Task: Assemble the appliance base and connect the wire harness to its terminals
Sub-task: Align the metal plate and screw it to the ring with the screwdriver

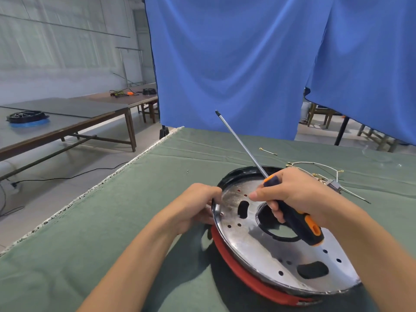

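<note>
A round shiny metal plate (258, 246), pierced with small round holes and 2 larger oblong openings plus a wide central hole, sits tilted on a red ring base (236, 269) near the right front edge of the green cloth-covered tabletop (112, 221). A thin pale wire harness with brass terminals (319, 174) lies just behind it, toward the right edge.

We see a silver metal plate (258, 246) with a red ring (227, 255) beneath, a black-and-orange screwdriver handle (299, 224), a green cloth (101, 233) on the counter, and a blue curtain (236, 59).
</note>
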Motion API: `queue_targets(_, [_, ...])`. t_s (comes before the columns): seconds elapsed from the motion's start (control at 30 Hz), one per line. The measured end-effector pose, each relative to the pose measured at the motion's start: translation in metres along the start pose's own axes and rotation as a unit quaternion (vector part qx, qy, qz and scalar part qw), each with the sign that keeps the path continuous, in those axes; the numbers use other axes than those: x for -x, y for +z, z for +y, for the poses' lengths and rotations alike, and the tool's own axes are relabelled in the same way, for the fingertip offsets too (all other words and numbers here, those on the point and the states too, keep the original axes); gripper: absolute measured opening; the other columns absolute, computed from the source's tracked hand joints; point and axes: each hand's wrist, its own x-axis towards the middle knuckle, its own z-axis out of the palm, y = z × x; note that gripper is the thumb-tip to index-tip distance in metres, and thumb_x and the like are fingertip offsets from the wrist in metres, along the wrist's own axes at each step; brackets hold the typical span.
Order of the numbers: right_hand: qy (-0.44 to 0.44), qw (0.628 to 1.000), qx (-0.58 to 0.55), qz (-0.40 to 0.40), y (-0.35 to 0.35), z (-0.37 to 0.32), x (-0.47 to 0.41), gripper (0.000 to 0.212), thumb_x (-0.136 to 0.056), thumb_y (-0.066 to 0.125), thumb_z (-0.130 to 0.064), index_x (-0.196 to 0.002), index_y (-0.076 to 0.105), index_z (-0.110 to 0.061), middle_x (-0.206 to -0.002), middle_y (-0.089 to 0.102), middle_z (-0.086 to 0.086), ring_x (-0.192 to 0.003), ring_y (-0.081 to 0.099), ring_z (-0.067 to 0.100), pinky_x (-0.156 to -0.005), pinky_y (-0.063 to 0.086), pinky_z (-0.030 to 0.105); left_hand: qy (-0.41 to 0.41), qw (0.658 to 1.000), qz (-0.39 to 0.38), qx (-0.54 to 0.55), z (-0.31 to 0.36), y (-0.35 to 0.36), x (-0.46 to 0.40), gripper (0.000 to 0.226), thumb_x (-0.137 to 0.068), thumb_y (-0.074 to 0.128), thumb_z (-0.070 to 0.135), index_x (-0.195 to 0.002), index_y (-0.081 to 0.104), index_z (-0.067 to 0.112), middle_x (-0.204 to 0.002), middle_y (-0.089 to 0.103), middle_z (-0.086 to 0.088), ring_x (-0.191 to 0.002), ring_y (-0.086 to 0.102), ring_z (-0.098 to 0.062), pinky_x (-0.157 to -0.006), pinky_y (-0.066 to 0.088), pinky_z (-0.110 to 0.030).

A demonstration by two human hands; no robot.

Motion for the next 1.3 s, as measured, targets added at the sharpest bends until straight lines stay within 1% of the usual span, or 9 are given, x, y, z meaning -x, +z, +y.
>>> queue_targets(0.07, [-0.003,1.0,0.004,-0.011,0.0,0.0,0.001,0.035,-0.077,0.075,-0.014,-0.05,0.052,-0.007,-0.044,0.049,0.006,-0.037,0.046,0.02,-0.044,0.043,0.022,-0.014,0.999,-0.016,0.036,0.001,0.001,0.004,0.005,-0.062,0.05,0.01,-0.059,0.054,0.009,-0.06,0.048,-0.005,-0.041,0.043,-0.016,-0.039,0.037,-0.017])
queue_targets(0.2, [-0.014,0.999,-0.018,-0.028,-0.001,-0.002,0.003,0.028,-0.077,0.074,-0.012,-0.06,0.056,0.001,-0.044,0.049,0.005,-0.036,0.045,0.019,-0.042,0.042,0.022,-0.022,0.994,-0.042,0.096,0.002,0.007,0.006,0.037,-0.068,0.057,0.033,-0.095,0.058,0.008,-0.091,0.048,-0.016,-0.077,0.043,-0.031,-0.07,0.041,-0.035])
queue_targets(0.43, [-0.044,0.999,0.005,-0.021,0.001,-0.005,0.003,0.038,-0.077,0.075,-0.02,-0.076,0.057,0.014,-0.048,0.052,0.008,-0.038,0.048,0.02,-0.045,0.042,0.021,0.111,0.965,-0.077,0.225,-0.001,0.035,0.012,0.042,-0.087,0.042,0.034,-0.074,0.074,0.01,-0.065,0.067,-0.007,-0.056,0.063,-0.016,-0.052,0.049,-0.019])
queue_targets(0.57, [-0.051,0.998,-0.015,-0.015,0.0,-0.009,0.006,0.029,-0.078,0.074,-0.015,-0.075,0.061,0.01,-0.044,0.051,0.003,-0.035,0.047,0.016,-0.041,0.041,0.02,0.19,0.949,-0.091,0.235,0.007,0.042,0.022,0.054,-0.088,0.04,0.034,-0.105,0.051,-0.016,-0.086,0.057,-0.029,-0.083,0.058,-0.036,-0.074,0.05,-0.039])
queue_targets(0.7, [-0.066,0.997,-0.016,-0.022,-0.001,-0.016,0.012,0.018,-0.079,0.073,-0.015,-0.07,0.065,-0.002,-0.044,0.051,0.003,-0.035,0.047,0.015,-0.041,0.043,0.021,0.208,0.949,-0.061,0.231,0.016,0.046,0.032,0.069,-0.085,0.039,0.04,-0.109,0.041,-0.024,-0.101,0.046,-0.049,-0.095,0.048,-0.059,-0.091,0.038,-0.065])
queue_targets(0.9, [-0.066,0.997,-0.019,-0.026,0.0,-0.019,0.017,0.016,-0.079,0.073,-0.014,-0.072,0.065,-0.002,-0.045,0.05,0.003,-0.035,0.047,0.015,-0.042,0.042,0.021,0.215,0.942,-0.091,0.241,0.016,0.048,0.038,0.064,-0.092,0.028,0.042,-0.106,0.048,-0.018,-0.087,0.052,-0.034,-0.086,0.053,-0.042,-0.076,0.047,-0.044])
queue_targets(1.07, [-0.071,0.997,-0.029,-0.011,0.001,-0.019,0.016,0.024,-0.079,0.073,-0.013,-0.079,0.062,0.009,-0.044,0.051,0.003,-0.034,0.047,0.015,-0.041,0.042,0.02,0.2,0.947,-0.045,0.248,0.02,0.047,0.036,0.086,-0.074,0.052,0.051,-0.109,0.037,-0.026,-0.107,0.036,-0.054,-0.099,0.042,-0.062,-0.095,0.032,-0.068])
queue_targets(1.2, [-0.079,0.995,-0.055,0.006,0.004,-0.019,0.015,0.019,-0.08,0.072,-0.009,-0.074,0.063,0.006,-0.042,0.05,0.003,-0.033,0.047,0.015,-0.039,0.042,0.019,0.188,0.957,0.032,0.217,0.009,0.043,0.026,0.058,-0.069,0.067,0.046,-0.107,0.058,0.004,-0.107,0.056,-0.026,-0.112,0.05,-0.043,-0.107,0.032,-0.059])
queue_targets(1.3, [-0.079,0.995,-0.06,0.005,0.006,-0.02,0.016,0.016,-0.08,0.072,-0.009,-0.071,0.063,0.002,-0.041,0.05,0.003,-0.033,0.048,0.014,-0.039,0.042,0.019,0.198,0.955,0.033,0.216,0.006,0.04,0.024,0.036,-0.068,0.051,0.048,-0.097,0.057,0.027,-0.103,0.058,0.003,-0.112,0.051,-0.025,-0.107,0.038,-0.047])
